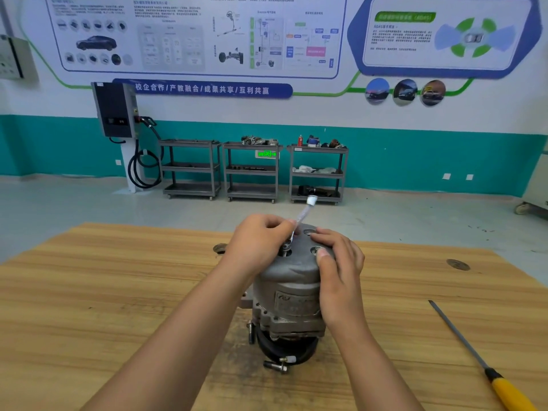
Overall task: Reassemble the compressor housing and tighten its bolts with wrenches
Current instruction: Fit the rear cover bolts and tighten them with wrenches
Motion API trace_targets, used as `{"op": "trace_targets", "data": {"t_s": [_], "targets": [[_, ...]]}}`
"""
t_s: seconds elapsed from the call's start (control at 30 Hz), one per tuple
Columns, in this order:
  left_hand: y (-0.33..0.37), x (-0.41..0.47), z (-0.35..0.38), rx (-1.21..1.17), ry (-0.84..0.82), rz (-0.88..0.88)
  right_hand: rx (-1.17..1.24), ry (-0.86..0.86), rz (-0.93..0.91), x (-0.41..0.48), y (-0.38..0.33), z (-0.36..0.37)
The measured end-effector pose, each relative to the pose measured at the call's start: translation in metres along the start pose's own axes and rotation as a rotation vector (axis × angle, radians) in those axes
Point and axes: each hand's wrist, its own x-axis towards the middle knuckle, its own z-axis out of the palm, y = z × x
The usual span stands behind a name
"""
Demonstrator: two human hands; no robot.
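Observation:
A grey metal compressor housing [292,295] stands upright on the wooden table [103,292], its black pulley end down. My left hand [258,238] grips a slim silver wrench [304,215] whose lower end sits on a bolt [285,247] in the housing's top cover. The wrench handle slants up and away to the right. My right hand [338,262] rests on the top right of the cover, fingers spread over its round ports, thumb pressed against the side. Loose bolts [275,366] lie by the base.
A long file with a yellow handle [486,363] lies on the table's right side. Two round holes [458,264] are set in the tabletop. Three grey tool carts [252,170] and a wall-mounted charger [115,109] stand far behind.

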Motion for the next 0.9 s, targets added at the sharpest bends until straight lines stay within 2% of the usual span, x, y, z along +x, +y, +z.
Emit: {"op": "trace_targets", "data": {"t_s": [0.1, 0.2, 0.3, 0.5, 0.77, 0.9], "targets": [[0.0, -0.001, 0.002, 0.364, 0.094, 0.18, -0.004, -0.001, -0.001, 0.0, 0.0, 0.0], [-0.005, -0.011, 0.004, 0.428, 0.128, 0.324, 0.027, -0.016, 0.031, 0.0, 0.002, 0.0], [-0.016, -0.022, 0.003, 0.342, 0.126, 0.41, -0.009, -0.018, -0.004, 0.0, 0.002, -0.001], [-0.038, -0.034, 0.008, 0.153, 0.229, 0.475, -0.009, -0.018, 0.009, 0.001, 0.001, 0.001], [-0.052, -0.041, 0.028, -0.158, 0.402, 0.406, -0.021, -0.018, -0.01, -0.001, -0.001, 0.0], [-0.05, -0.037, 0.034, -0.452, 0.436, 0.261, -0.028, -0.019, -0.005, 0.0, -0.001, -0.001]]}}
